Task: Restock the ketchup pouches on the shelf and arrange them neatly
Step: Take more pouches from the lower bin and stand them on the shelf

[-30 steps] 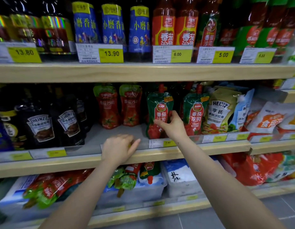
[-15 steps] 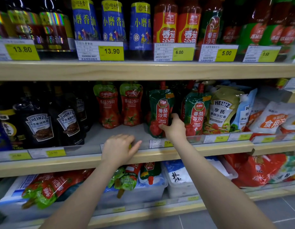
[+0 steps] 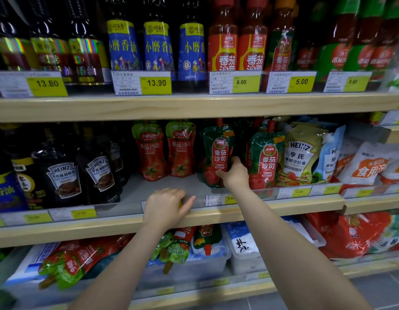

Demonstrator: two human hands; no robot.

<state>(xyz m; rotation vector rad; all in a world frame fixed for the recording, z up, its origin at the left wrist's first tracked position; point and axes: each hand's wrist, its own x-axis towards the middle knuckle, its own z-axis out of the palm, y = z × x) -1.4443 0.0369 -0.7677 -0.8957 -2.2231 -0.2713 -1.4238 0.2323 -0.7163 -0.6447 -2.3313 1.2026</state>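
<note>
Two hands work at the middle shelf (image 3: pixel 283 203). The right hand (image 3: pixel 235 174) grips the lower right edge of a green-topped ketchup pouch (image 3: pixel 217 153), thumb across its front face and fingers wrapped behind. The left hand (image 3: pixel 166 208) rests flat, fingers loosely spread, on the shelf's front lip; it holds nothing.

Change since one second ago: the gripped pouch stood square to the front then, with the right hand pressed against its side. It now leans left at the top, and the hand has dropped lower on the pouch and closed on it. The left hand has not shifted.

Position of the task items: the gripped pouch stands near the shelf front, between two red ketchup pouches (image 3: pixel 166 151) set further back on its left and a second green pouch (image 3: pixel 265 157) just beside it on the right. Spare pouches (image 3: pixel 77 261) lie on the lower shelf.

Assessment: the pouch is mid-adjustment, not yet upright. The bare shelf area in front of the red pouches probably awaits restocking.
</note>
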